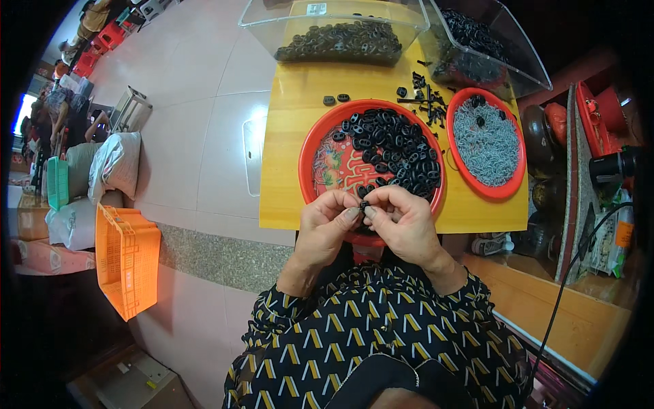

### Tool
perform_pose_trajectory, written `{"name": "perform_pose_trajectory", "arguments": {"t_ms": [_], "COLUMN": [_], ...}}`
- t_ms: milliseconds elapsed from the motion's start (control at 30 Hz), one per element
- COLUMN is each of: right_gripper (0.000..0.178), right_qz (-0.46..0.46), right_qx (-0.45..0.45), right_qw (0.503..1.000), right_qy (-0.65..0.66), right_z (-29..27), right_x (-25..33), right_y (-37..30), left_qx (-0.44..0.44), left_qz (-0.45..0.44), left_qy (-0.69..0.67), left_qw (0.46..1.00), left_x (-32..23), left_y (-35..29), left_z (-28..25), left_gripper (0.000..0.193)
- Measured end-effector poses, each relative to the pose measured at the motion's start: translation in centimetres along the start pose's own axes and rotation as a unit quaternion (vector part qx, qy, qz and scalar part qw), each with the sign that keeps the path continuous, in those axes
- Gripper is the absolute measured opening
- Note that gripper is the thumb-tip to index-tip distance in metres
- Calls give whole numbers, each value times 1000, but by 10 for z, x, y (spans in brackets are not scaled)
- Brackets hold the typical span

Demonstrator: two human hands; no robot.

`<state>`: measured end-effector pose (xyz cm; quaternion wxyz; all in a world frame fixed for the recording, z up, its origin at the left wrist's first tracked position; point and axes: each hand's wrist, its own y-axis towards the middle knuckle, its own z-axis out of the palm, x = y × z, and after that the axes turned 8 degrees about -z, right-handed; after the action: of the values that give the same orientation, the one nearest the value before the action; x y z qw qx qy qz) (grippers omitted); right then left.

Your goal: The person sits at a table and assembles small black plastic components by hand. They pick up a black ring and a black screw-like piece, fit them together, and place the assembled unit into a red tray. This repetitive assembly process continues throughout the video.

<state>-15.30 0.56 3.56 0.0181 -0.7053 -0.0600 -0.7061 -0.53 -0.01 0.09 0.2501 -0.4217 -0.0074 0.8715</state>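
Black part (364,204) — left hand (325,223) and right hand (410,223) both pinching it — over a red tray (306,163).

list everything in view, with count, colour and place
table: one, yellow, centre
round tray: one, red, near edge of table
oval two-holed pieces: many, black, inside round tray
smaller tray: one, red, table's right
slim screw-like pieces: many, grey, inside smaller tray
clear bins: two, transparent, far side, holding dark pieces
slender pieces: several, black, left of smaller tray
crate: one, orange, left
sacks: at least two, whitish, left
stools: several, red, upper left
cable: one, black, right
patterned top: one, mostly black, bottom
hands: two, bare, pinching a small black piece
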Motion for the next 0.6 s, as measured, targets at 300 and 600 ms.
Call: {"name": "perform_pose_trajectory", "arguments": {"t_ms": [300,600], "right_gripper": [8,8], "right_qz": [-105,-108], "right_qx": [22,25], "right_qw": [980,984], "right_qy": [-169,-142], "right_z": [-4,-8], "right_x": [3,-3], "right_y": [-1,-4], "left_qx": [-12,-60], "left_qz": [74,73], "left_qy": [204,338], "left_qw": [976,936], "left_x": [-5,-11], "left_y": [-3,0], "left_z": [4,12], "left_gripper": [4,4]}}
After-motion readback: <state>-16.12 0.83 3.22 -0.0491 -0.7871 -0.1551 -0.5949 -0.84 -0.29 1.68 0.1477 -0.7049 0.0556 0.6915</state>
